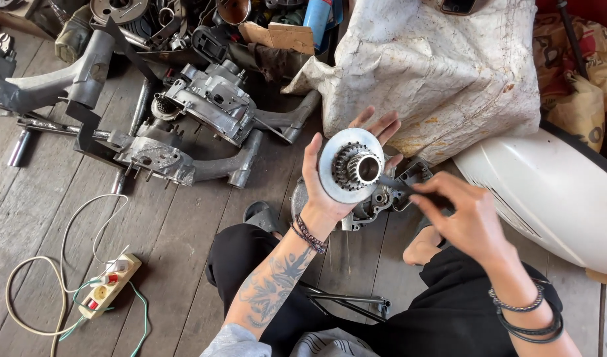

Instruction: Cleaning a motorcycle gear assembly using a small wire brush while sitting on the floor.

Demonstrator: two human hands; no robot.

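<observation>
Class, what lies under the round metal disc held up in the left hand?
The left hand backs the disc. Below it a grey engine casing lies on the floor, mostly covered by both.

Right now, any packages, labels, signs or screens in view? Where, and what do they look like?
Cardboard piece: top centre among the metal parts, flat, torn, brown.
Printed sack: top right, crumpled, tan with red patterning.
Blue can: top centre, cylindrical, partly cut off.
No signs or screens visible.

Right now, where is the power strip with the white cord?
In the head view, the power strip lies on the wooden floor at the lower left, left of the person's knee, with its white cord looped beside it.
</observation>
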